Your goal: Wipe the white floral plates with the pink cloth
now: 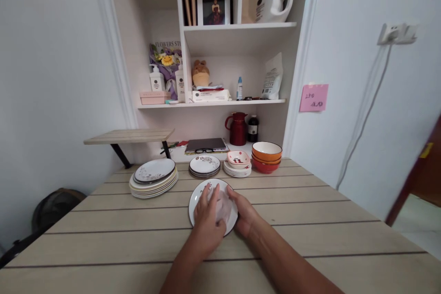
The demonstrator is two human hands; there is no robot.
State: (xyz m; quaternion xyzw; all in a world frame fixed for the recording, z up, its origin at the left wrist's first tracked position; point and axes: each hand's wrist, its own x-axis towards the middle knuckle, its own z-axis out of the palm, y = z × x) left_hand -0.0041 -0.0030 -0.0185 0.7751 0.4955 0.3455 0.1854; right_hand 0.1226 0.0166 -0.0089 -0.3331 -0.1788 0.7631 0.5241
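Note:
A round white plate (195, 198) with a dark rim and a small dark pattern lies low over the table in front of me. My left hand (208, 220) reaches across its face, fingers stretched, with a pale, thin cloth (223, 206) under and beside the fingers and thumb. Whether it is fabric or tissue I cannot tell. My right hand (245, 213) grips the plate's right rim, thumb on top near the cloth; its other fingers are mostly hidden.
Behind the plate stand a tall plate stack (154, 183), dark-rimmed plates (204, 165), small dishes (237, 165) and orange and red bowls (266, 156). Farther back are a closed laptop (206, 144), a red jug (237, 128) and a dark bottle (252, 128). A raised wooden shelf (131, 136) is left.

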